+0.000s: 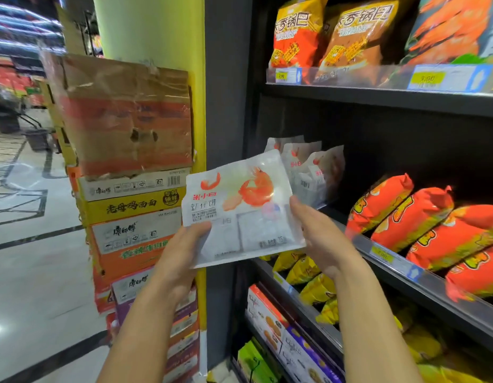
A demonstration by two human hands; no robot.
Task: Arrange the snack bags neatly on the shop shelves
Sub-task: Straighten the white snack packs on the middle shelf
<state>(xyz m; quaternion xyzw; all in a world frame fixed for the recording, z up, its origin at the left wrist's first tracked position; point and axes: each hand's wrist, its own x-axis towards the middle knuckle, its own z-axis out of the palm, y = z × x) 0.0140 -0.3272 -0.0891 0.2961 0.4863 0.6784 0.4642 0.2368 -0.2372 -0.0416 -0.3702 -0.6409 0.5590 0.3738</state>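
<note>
Left hand (181, 250) pinching lower left corner of white prawn snack bag (240, 205), right hand (320, 239) gripping its right edge; held at frame centre, just before matching white bags (314, 172) on middle shelf (439, 294), orange bags (414, 214) at right.

The bare left forearm (145, 322) and right forearm (369, 322) rise from the bottom of the view, leaning slightly toward each other. The left hand (181, 252) pinches the lower left corner of a white shrimp-cracker bag (240, 205), with the thumb laid across the front and the fingers hidden behind. The right hand (320, 239) holds the bag's right edge, thumb pointing up along it, its other fingers out of sight behind. Both wrists are nearly straight and about level.
</note>
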